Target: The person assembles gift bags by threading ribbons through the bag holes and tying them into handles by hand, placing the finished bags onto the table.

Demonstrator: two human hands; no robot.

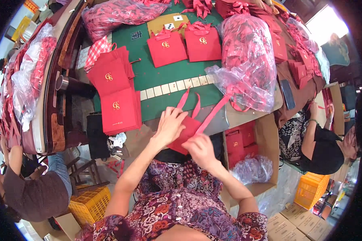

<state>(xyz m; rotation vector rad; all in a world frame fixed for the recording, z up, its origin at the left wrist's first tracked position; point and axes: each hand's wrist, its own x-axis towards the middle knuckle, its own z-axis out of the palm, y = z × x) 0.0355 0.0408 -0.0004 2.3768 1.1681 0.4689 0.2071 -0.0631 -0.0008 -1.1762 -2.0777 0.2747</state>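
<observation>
A small red paper gift bag (188, 129) is tilted between my hands at the table's near edge. My left hand (172, 125) grips its upper left side, fingers bent over the edge. My right hand (201, 150), slightly blurred, is closed at the bag's lower right, where a red ribbon (214, 114) runs into the fingers. That ribbon stretches up toward a clear plastic sack (249, 60) full of red ribbons. Two loose ribbon ends (196, 105) rise above the bag.
Stacked flat red bags (118, 110) lie to the left, beside a dark tumbler (74, 86). Two finished-looking bags with ribbon handles (167, 49) lie beyond a row of pale tiles (173, 86). An open carton (265, 160) holds red bags at my right. Other people work on both sides.
</observation>
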